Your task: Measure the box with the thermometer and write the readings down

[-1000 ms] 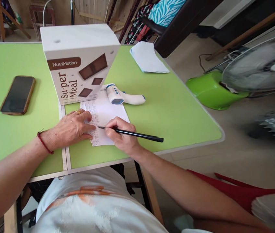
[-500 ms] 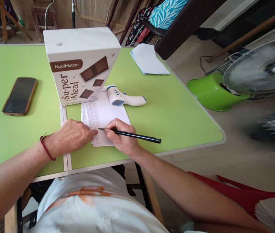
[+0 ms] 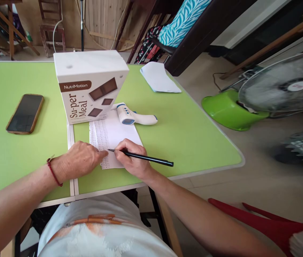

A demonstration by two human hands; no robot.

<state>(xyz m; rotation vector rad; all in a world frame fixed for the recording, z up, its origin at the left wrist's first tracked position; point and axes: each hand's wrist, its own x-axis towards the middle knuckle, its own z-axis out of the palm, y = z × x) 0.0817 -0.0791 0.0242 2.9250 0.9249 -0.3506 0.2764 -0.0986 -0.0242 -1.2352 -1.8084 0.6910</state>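
A black pen (image 3: 151, 159) is pinched in my right hand (image 3: 132, 157), its tip near the handwritten rows on a white sheet of paper (image 3: 122, 137). My left hand (image 3: 83, 160) lies at the sheet's left edge, with the index finger stretched onto the writing close to the pen tip. Its other fingers are bent and partly hidden, and I see nothing held in it. Small dense writing fills columns along the paper's left side. A white and blue infrared thermometer (image 3: 137, 117) rests on the upper part of the sheet. Behind it stands a white NutriMotion box (image 3: 87, 85), covering the sheet's upper left.
A phone (image 3: 25, 114) lies at the left on the green table (image 3: 191, 142). More white papers (image 3: 159, 76) sit near the far right corner. Past the right edge are a fan (image 3: 287, 82) and an upturned green plastic tub or stool (image 3: 221, 110).
The view has tilted up slightly, so the table and everything on it appear lower. Both hands keep nearly the same place on the paper, and the pen stays in my right hand.
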